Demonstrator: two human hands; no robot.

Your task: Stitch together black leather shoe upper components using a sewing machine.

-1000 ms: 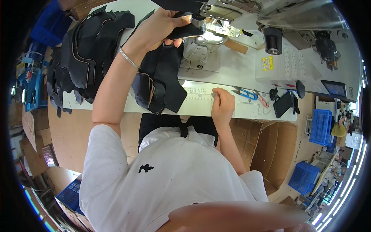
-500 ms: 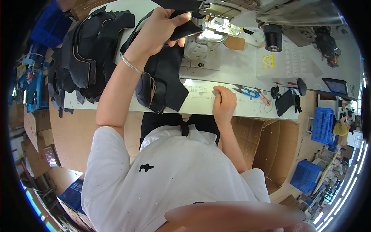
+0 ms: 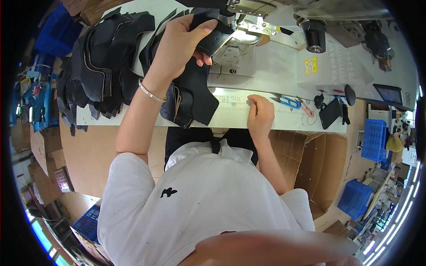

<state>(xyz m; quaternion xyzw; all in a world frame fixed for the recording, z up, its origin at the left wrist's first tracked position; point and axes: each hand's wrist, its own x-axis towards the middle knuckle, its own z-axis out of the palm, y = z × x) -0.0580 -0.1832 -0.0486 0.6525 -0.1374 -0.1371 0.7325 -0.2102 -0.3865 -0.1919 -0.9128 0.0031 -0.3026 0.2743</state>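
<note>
My left hand (image 3: pixel 182 42) grips a black leather-like piece (image 3: pixel 215 39) between thumb and fingers. The piece's right edge lies against the lit needle area of a sewing machine (image 3: pixel 246 27). Below that hand, more black cut pieces (image 3: pixel 195 95) lie on the white table, partly hidden by my wrist. My right hand (image 3: pixel 261 114) rests at the table's front edge, beside the printed ruler strip (image 3: pixel 233 105). Its fingers are curled in, and nothing shows in them.
A tall stack of black pieces (image 3: pixel 100 62) covers the table's left. Blue-handled snips (image 3: pixel 289 103), pink-handled scissors (image 3: pixel 306 107) and a black phone-like slab (image 3: pixel 329 114) lie to the right. Under the table edge stands an open cardboard box (image 3: pixel 321 170).
My left hand has turned and shifted slightly left, and the black piece has swung toward me, showing more of its face. My right hand stays curled at the table edge.
</note>
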